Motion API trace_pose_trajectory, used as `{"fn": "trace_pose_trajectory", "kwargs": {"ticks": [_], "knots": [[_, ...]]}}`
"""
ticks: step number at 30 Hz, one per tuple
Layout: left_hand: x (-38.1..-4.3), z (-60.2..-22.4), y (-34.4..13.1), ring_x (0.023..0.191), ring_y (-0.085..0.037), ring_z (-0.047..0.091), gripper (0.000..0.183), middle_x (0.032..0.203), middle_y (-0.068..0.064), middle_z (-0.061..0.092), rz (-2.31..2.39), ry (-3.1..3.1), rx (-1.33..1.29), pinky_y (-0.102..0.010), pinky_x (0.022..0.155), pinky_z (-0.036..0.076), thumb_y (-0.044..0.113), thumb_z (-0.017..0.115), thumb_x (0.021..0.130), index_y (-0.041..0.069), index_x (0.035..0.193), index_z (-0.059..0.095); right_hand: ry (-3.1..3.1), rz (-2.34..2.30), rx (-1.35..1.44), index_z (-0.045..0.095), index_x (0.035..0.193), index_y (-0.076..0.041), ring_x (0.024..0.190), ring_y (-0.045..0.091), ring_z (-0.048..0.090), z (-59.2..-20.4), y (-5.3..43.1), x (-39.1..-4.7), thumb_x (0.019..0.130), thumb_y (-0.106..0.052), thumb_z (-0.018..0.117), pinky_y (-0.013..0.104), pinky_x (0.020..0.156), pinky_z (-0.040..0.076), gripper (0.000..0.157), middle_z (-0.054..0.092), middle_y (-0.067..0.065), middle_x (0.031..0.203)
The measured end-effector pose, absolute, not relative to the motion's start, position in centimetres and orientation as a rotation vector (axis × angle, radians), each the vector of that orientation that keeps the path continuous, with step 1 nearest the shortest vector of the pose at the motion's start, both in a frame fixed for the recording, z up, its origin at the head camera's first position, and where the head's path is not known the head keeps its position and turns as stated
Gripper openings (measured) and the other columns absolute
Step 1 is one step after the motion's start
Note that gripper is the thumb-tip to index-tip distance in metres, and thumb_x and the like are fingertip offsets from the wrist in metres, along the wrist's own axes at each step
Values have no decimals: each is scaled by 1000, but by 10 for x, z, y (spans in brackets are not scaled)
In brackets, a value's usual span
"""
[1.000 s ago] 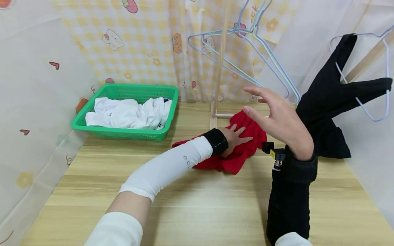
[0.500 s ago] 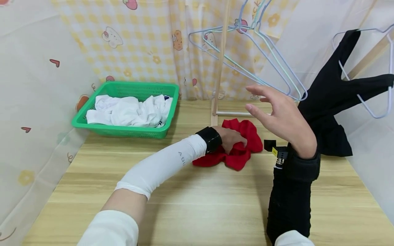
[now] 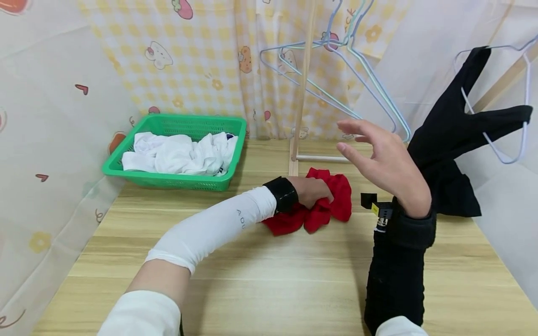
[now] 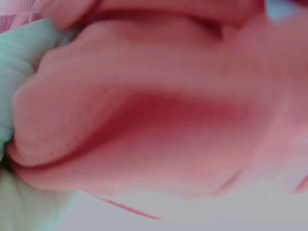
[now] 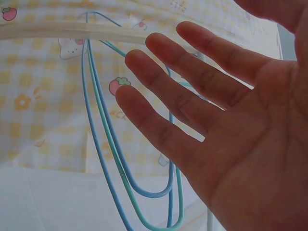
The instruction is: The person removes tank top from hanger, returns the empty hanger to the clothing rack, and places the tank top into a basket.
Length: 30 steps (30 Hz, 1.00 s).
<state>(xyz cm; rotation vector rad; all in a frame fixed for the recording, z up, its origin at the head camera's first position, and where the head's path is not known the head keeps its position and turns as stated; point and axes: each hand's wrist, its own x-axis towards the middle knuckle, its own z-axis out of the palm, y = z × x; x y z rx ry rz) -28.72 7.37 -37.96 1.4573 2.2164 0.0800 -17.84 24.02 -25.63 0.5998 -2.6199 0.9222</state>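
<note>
My left hand (image 3: pixel 313 190) grips a bunched red cloth garment (image 3: pixel 341 196) on the wooden table, near the foot of the rack. Up close in the left wrist view, folds of the red garment (image 4: pixel 144 62) are gathered between my thumb and fingers, and most of that view is red fabric. My right hand (image 3: pixel 384 161) is raised in the air to the right of the garment, holding nothing. In the right wrist view the fingers of this right hand (image 5: pixel 216 115) are spread and relaxed, with several blue and green hangers (image 5: pixel 115 159) behind them.
A green basket (image 3: pixel 168 180) with white clothes (image 3: pixel 180 154) stands at the back left. A wooden rack post (image 3: pixel 300 88) rises behind the red garment. At the right, a black garment (image 3: pixel 445 126) hangs on a pale hanger (image 3: pixel 525 93), its lower part reaching the table.
My left hand has gone from lying spread on the red garment to gripping it, and the cloth is bunched smaller and drawn slightly left. The right hand stays raised.
</note>
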Motion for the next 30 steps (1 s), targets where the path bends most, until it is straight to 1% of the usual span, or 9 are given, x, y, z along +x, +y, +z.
{"fn": "trace_pose_trajectory", "kwargs": {"ticks": [4, 7, 10, 14, 16, 18, 25, 28, 30], "knots": [[-294, -351, 60, 88, -14, 53, 21, 89, 3, 58, 203, 2268, 1513, -22, 79, 45, -8, 69, 96, 12, 102, 72, -2601, 916, 603, 60, 154, -17, 133, 37, 64, -256, 239, -180, 109, -29, 66, 55, 102, 53, 47, 66, 9, 150], [-302, -323, 46, 92, -17, 54, 23, 93, 0, 61, 298, 2353, 1541, -26, 87, 47, -9, 71, 92, 9, 106, 73, -2575, 915, 594, 63, 152, -17, 133, 32, 66, -256, 238, -181, 110, -29, 66, 48, 99, 53, 44, 69, 6, 148], [-307, -292, 29, 99, -19, 58, 27, 102, -4, 67, 345, 2451, 1531, -31, 94, 49, -7, 75, 92, 8, 114, 74, -2538, 931, 591, 66, 149, -15, 131, 30, 67, -255, 239, -182, 110, -26, 66, 47, 104, 54, 40, 71, 6, 145], [-309, -251, 4, 112, -23, 61, 30, 116, -9, 71, 348, 2568, 1503, -35, 103, 50, 1, 78, 94, 8, 123, 73, -2498, 935, 590, 68, 145, -14, 128, 30, 70, -255, 239, -182, 109, -26, 66, 26, 109, 52, 38, 73, 8, 141], [-309, -232, -9, 116, -26, 61, 30, 120, -13, 71, 352, 2620, 1510, -38, 105, 50, 3, 79, 94, 5, 123, 71, -2486, 935, 585, 69, 144, -14, 127, 30, 71, -256, 239, -182, 109, -26, 66, 13, 103, 47, 37, 73, 8, 140], [-308, -213, -24, 114, -27, 61, 28, 119, -14, 70, 356, 2686, 1507, -40, 103, 49, 4, 79, 93, 4, 119, 70, -2477, 940, 584, 69, 144, -15, 126, 29, 71, -257, 239, -183, 109, -26, 66, 6, 99, 43, 36, 74, 8, 139], [-302, -150, -85, 105, -28, 59, 26, 111, -15, 68, 392, 2936, 1418, -39, 91, 45, 10, 76, 96, 3, 118, 65, -2475, 937, 581, 69, 144, -16, 126, 29, 71, -256, 238, -182, 110, -27, 65, 8, 101, 43, 36, 74, 8, 139], [-304, -132, -110, 105, -29, 60, 27, 111, -15, 67, 365, 3056, 1297, -37, 88, 44, 13, 76, 98, 2, 118, 62, -2490, 932, 572, 68, 144, -15, 127, 29, 69, -255, 238, -181, 111, -29, 63, 22, 107, 49, 36, 73, 7, 141], [-307, -125, -126, 107, -32, 61, 30, 114, -19, 66, 350, 3125, 1210, -39, 90, 49, 15, 75, 99, 0, 121, 61, -2499, 928, 568, 68, 145, -15, 128, 29, 69, -254, 238, -181, 111, -30, 63, 34, 110, 52, 37, 72, 8, 142]]}}
